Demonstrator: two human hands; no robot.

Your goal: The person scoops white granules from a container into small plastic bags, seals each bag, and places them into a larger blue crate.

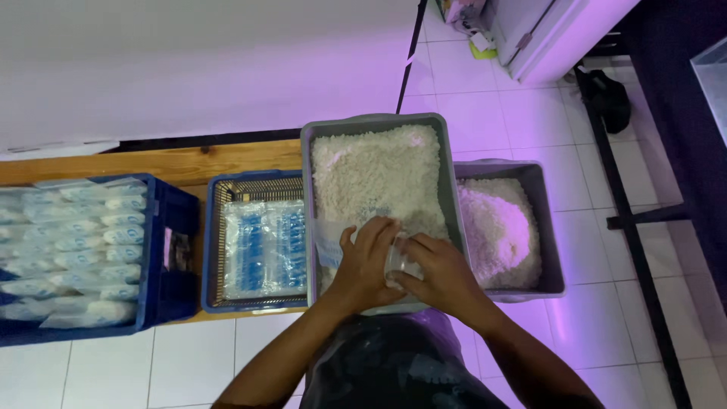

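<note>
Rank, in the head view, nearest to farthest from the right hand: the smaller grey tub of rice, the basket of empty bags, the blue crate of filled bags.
From the right hand:
1. Smaller grey tub, just to its right.
2. Basket of empty bags, to the left, past the left hand.
3. Blue crate, far left.

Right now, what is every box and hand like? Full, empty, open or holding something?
Big grey tub: full of white rice, open on top.
Smaller grey tub: heaped with rice.
Blue basket: holds flat empty bags.
Blue crate: packed with filled bags.
Left hand: gripping a clear plastic bag.
Right hand: closed on a small clear cup.
</note>
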